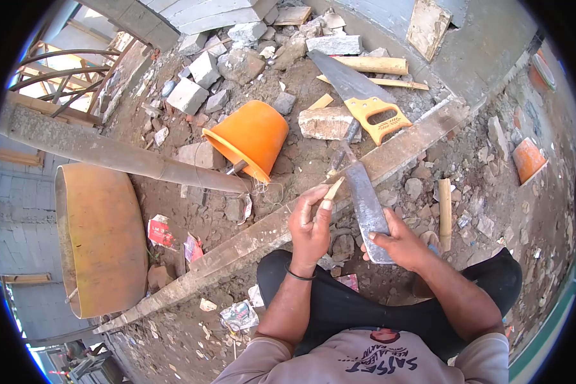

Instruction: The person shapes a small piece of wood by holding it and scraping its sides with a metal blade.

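My left hand pinches a short, pale wood piece above a long plank. My right hand is closed round the lower end of a flat grey metal blade, whose far end rests at or just over the plank; contact there is unclear. Beyond the blade lies a handsaw with a yellow-orange handle, beside a broken brick. What looks like a thin tool handle shows just past the blade's far end.
An orange bucket lies tipped over, and a large yellowish barrel stands at the left. A post slants across the left side. Rubble, bamboo pieces and a small orange pot lie around.
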